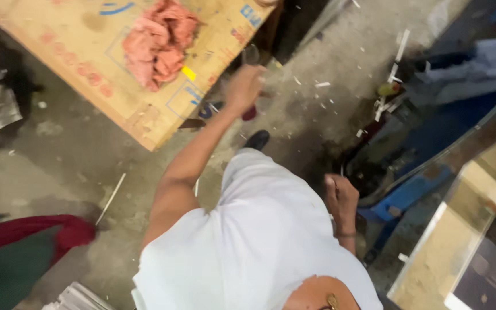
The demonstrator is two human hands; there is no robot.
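Observation:
I look down on my own white shirt (259, 247) and a dark shoe (257, 139) on the concrete floor. My left hand (245, 86) reaches forward, blurred by motion. It is closed around a slim tool (250, 113) with a dark red end below the fist and a greyish end above it. The hand hangs just off the near corner of a large cardboard sheet (87, 51). My right hand (340, 198) stays close to my side with its fingers curled in. Nothing shows in it, and a thin band sits on its wrist.
A crumpled pink rag (159, 43) lies on the cardboard. A blue metal frame (409, 192) and a framed panel (466, 247) stand at the right. Red and green cloth (18, 252) lies at the lower left. White scraps (322, 84) and a thin rod (110, 199) litter the floor.

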